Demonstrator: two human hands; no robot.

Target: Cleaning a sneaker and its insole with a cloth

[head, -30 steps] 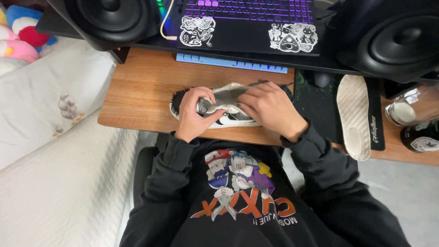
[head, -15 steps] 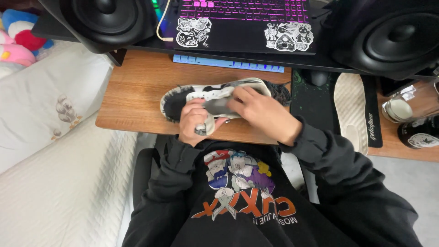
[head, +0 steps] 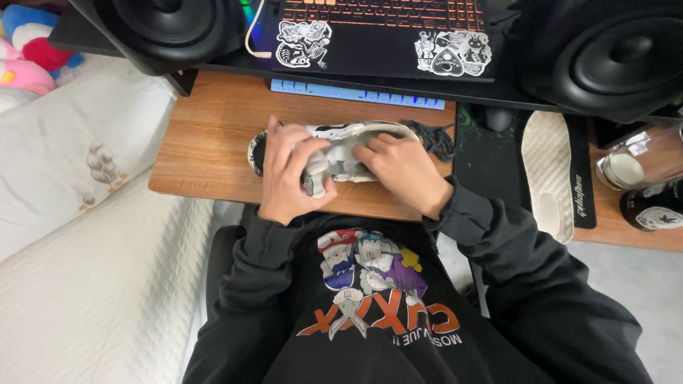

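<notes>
While the black-and-white sneaker lay on the wooden table below the pale blue keyboard, we held it, left hand fingers wrapped around it, right hand fingers curled over its top.

shoe turned back flat on desk, sole down under the fingers; left hand shifted over its heel end, right hand now pressing into the opening; keyboard glow purple to orange.

Bedroom: bed beside wooden desk, speakers
</notes>
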